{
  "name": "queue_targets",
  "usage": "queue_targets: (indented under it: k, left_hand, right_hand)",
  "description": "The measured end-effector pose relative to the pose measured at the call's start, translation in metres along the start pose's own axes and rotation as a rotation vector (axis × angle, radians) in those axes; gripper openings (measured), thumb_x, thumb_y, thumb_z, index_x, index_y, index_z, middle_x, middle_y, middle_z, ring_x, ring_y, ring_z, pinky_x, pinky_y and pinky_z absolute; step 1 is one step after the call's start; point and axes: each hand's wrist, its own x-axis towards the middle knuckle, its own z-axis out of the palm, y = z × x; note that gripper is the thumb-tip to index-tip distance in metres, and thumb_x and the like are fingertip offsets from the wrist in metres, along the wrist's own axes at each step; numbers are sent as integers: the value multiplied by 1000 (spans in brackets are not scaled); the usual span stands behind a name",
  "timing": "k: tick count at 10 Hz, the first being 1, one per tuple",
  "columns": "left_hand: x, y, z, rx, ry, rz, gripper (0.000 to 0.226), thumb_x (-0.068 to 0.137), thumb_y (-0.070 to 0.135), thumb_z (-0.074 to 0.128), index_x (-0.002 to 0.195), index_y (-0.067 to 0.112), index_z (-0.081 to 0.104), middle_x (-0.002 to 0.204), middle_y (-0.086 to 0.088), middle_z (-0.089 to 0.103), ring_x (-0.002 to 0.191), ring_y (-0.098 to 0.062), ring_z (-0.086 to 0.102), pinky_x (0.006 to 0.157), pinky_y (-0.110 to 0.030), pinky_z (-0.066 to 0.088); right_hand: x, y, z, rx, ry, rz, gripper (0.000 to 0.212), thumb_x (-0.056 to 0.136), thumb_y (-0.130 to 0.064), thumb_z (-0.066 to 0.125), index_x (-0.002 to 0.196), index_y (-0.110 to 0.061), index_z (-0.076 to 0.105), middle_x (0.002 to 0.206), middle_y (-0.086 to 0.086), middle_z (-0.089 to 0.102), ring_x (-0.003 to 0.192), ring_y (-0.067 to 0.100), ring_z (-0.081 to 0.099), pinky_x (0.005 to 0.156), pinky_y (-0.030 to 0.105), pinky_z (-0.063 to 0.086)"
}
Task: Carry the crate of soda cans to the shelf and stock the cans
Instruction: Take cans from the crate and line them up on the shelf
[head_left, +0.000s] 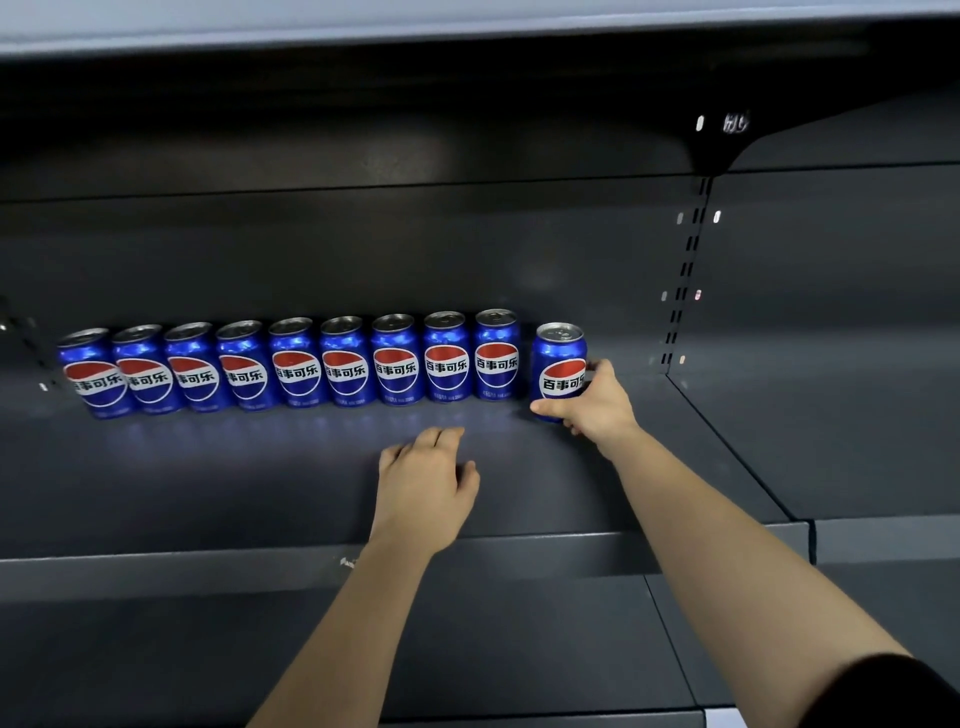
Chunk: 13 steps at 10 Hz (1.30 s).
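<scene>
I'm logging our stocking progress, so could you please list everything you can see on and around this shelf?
shelf: one, dark grey, middle of view
cans in row: nine, blue with a red, white and blue logo, upright side by side along the back of the shelf
tenth can: one, same blue, upright at the right end of the row, a small gap away
upper shelf: one, grey, top of view
lower shelf: one, dark grey, bottom of view
slotted upright: one, dark, on the back wall right of the cans
sleeve: one, black, lower right corner
left hand: open, in front of the row, holds nothing
right hand: grips the tenth can
</scene>
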Motion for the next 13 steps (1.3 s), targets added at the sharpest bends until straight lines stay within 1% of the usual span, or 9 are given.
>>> queue_targets:
  k: [1,2,5,6,7,8,9,11,13]
  left_hand:
    - [-1,0,0,-6,5,-3,48,96,38,43,143,25,38,140,3,47,117,-16,53,108,-33,25]
    - [-1,1,-1,-9,14,-6,47,96,37,44,141,25,40,139,4,48,117,-16,52,107,-31,25]
    - [1,-1,-1,-24,16,-1,43,96,36,45,137,24,47,135,4,51,116,-16,53,107,-32,26]
    - [1,-2,0,-24,14,-1,42,96,36,45,136,24,47,134,4,52,115,-15,54,107,-31,26]
    - [1,-2,1,-24,15,-2,42,96,36,45,136,24,47,134,4,52,115,-14,54,108,-31,26]
    - [1,-2,1,-30,15,-2,42,95,36,46,136,25,47,134,4,53,115,-14,54,108,-31,26]
    - [1,-2,1,-40,17,-5,42,95,35,46,135,24,49,131,3,54,114,-15,55,106,-31,27]
    - [1,-3,2,-53,15,-11,41,95,35,46,135,24,49,130,3,55,112,-15,55,106,-31,27]
    - [2,-5,3,-60,9,-19,41,95,36,47,135,25,49,131,5,54,113,-13,55,105,-30,27]
  right_hand:
    - [4,-4,7,7,46,-1,84,58,-25,94,122,-18,41,111,0,64,87,21,66,74,38,58]
    - [4,-9,16,96,66,33,72,65,-17,91,116,-20,40,106,2,61,67,21,66,61,34,59]
    - [6,0,29,257,120,-27,47,81,0,65,114,-17,36,96,-2,57,72,29,70,65,34,60]
    - [10,2,31,206,165,-46,48,81,3,64,118,-17,41,110,7,58,75,30,70,52,26,55]
    - [15,6,34,147,186,-61,57,82,2,63,132,-17,44,125,10,52,88,33,68,48,23,54]
    - [18,9,34,138,188,-56,57,84,3,62,134,-17,43,126,11,52,90,33,68,49,24,55]
    - [20,8,34,157,194,-39,50,86,3,61,128,-15,40,122,10,55,77,27,71,49,26,55]
    - [20,5,38,103,234,17,37,88,-4,65,109,-16,37,108,11,61,74,25,71,64,41,61]
    - [21,2,39,116,261,66,33,88,-7,66,105,-12,38,91,6,58,66,23,69,67,43,61]
